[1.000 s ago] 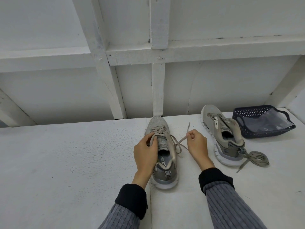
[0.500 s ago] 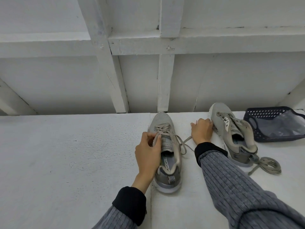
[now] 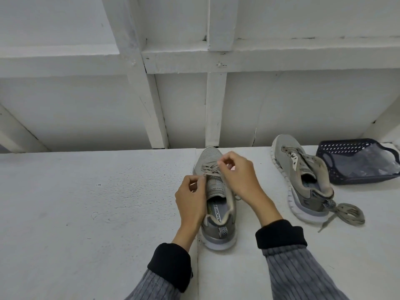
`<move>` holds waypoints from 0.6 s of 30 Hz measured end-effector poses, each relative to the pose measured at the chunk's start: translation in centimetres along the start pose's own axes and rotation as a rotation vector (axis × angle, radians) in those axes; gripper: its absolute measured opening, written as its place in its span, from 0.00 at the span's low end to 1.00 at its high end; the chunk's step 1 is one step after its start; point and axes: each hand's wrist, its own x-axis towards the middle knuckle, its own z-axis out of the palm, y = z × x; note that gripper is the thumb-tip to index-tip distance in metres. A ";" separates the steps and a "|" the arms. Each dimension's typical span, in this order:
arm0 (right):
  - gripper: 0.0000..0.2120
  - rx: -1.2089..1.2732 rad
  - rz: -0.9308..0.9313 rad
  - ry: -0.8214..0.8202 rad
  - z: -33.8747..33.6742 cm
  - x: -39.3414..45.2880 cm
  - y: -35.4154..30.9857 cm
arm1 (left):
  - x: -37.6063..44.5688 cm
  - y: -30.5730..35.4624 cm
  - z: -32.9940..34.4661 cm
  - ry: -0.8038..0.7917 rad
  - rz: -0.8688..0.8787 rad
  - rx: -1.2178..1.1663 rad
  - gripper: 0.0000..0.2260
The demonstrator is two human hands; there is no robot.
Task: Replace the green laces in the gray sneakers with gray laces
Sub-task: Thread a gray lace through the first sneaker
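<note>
- Near sneaker: stands at the centre of the white shelf, toe toward 12 o'clock, heel toward the wearer; a lace crosses its upper eyelets.
- Left hand: at the sneaker's 9 o'clock side, thumb and forefinger pinching the lace where it meets the eyelet row.
- Right hand: reaches over the tongue from 3 o'clock, fingertips pinching the lace near the toe-side crossings. The two hands sit close together, each clamped on the lace.
- Second sneaker: at 2 o'clock from the first, unlaced, tongue flopped open; a loose coiled lace lies just beside its heel at 4 o'clock.
- Dark basket: at the far right, touching or nearly touching the second sneaker.
- Lace colour: both laces read as greyish-olive; which is the green and which the gray cannot be told.
- Step in hand (judgement): working the lace through the eyelets of the near sneaker. Done well, one hand steadies the eyelet edge while the other draws one crossing at a time, keeping the lace flat and the tension even, so nothing bunches at the tongue.
</note>
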 end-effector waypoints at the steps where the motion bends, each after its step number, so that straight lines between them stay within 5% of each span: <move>1: 0.04 -0.053 -0.026 -0.045 0.4 -0.6 0.0 | 0.1 -0.1 -0.1 0.006 -0.016 -0.024 0.04; 7: 0.05 -0.361 -0.208 -0.191 1.6 -1.6 1.0 | 0.8 -0.5 -1.1 -0.038 -0.110 -0.149 0.06; 18: 0.09 -0.614 -0.310 -0.171 2.0 -1.9 0.3 | 0.7 -0.9 -1.5 -0.082 -0.044 -0.143 0.06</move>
